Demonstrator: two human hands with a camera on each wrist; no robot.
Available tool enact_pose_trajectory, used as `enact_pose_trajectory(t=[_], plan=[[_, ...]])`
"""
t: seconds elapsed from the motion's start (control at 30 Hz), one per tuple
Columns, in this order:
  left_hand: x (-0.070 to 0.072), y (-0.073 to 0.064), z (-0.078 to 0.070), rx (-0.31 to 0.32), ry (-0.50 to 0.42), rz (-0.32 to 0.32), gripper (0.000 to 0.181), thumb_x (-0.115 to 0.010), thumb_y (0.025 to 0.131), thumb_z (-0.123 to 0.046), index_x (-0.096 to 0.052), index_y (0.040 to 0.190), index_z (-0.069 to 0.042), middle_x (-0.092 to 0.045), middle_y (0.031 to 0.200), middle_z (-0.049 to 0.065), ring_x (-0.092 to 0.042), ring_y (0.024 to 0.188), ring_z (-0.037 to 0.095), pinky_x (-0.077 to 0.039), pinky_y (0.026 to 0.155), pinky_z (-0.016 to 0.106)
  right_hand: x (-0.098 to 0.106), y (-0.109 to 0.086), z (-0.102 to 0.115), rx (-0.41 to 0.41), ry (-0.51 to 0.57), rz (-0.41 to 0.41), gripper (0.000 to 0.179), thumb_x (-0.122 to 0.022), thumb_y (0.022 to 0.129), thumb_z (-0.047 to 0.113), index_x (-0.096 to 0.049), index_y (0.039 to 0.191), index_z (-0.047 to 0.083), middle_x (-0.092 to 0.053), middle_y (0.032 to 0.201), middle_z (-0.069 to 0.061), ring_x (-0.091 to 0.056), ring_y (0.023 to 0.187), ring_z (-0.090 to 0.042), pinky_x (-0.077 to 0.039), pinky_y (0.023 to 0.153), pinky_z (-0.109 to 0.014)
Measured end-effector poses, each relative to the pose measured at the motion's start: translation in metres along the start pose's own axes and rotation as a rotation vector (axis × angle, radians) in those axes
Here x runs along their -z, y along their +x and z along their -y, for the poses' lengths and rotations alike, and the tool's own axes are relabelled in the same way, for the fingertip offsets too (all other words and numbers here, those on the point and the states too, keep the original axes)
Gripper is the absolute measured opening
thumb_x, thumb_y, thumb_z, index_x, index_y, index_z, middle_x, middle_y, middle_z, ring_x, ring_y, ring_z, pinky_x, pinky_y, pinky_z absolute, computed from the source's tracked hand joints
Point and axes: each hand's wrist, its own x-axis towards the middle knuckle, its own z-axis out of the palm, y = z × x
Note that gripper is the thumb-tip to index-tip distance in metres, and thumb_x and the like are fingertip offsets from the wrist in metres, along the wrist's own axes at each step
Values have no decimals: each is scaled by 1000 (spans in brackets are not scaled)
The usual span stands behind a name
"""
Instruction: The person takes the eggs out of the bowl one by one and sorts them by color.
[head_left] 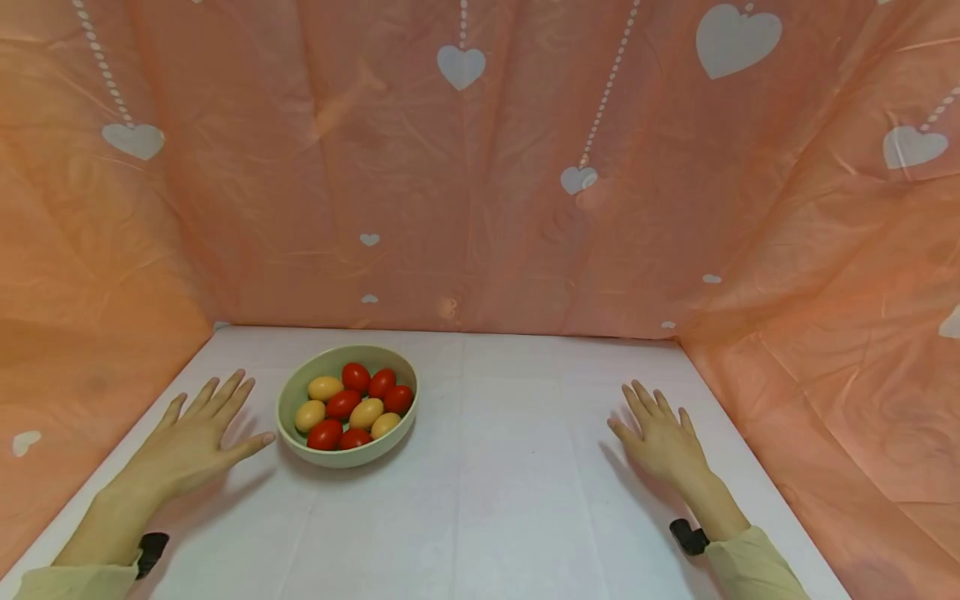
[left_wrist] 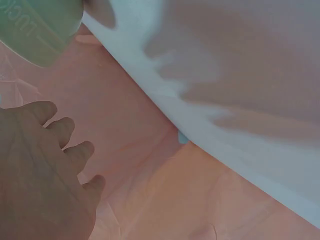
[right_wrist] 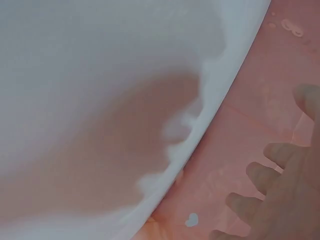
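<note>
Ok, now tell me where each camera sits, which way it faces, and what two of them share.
Head: worn on the head, facing forward and down at the table, bowl of fruit and orange sheet; left hand, right hand and sleeves show.
Left wrist: on that wrist, looking past the left hand alone to part of the bowl, the table's edge and the sheet.
Right wrist: on that wrist, looking past the right hand alone to the table's edge and the sheet.
Shared: head and left wrist both show the bowl.

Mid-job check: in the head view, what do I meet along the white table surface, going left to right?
Left hand, pale green bowl holding red and yellow egg-shaped pieces, right hand.
</note>
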Motion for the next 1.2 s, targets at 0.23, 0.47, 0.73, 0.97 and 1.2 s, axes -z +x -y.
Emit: enact_pose_trajectory(t=[0.23, 0.47, 0.73, 0.97, 1.2], plan=[[0, -1, -4, -37, 18, -66, 95, -58, 100, -58, -17, 165, -1, -16, 171, 23, -12, 156, 50, 16, 125, 58, 1, 5, 7, 41, 24, -52, 75, -45, 108, 54, -33, 162, 3, -32, 166, -22, -30, 150, -51, -22, 118, -73], [1, 1, -9, -71, 18, -99, 94, -61, 99, -55, -23, 164, 0, -22, 170, 23, -19, 155, 49, 15, 126, 51, 0, 14, 24, 92, 123, -129, 68, -51, 108, 44, -36, 160, 2, -37, 164, -22, -37, 147, -49, -30, 117, -67], [-1, 4, -17, -136, 21, -144, 91, -64, 98, -53, -31, 160, 6, -29, 167, 23, -23, 155, 44, 11, 128, 44, -1, 28, 53, 132, 297, -187, 61, -54, 108, 39, -42, 158, 6, -44, 159, -21, -40, 146, -46, -33, 116, -66], [-2, 12, -25, -162, 9, -160, 90, -65, 98, -53, -34, 159, 5, -32, 166, 23, -29, 152, 46, 2, 130, 46, 1, 43, 85, 271, 410, -300, 52, -67, 102, 21, -54, 148, 2, -59, 145, -20, -59, 127, -39, -51, 103, -57], [-3, 19, -32, -144, -37, -108, 91, -64, 99, -54, -32, 159, 6, -29, 167, 24, -27, 153, 47, -8, 130, 53, -2, 57, 121, 375, 524, -311, 40, -71, 97, 11, -62, 135, -1, -66, 133, -18, -68, 111, -35, -60, 90, -51]])
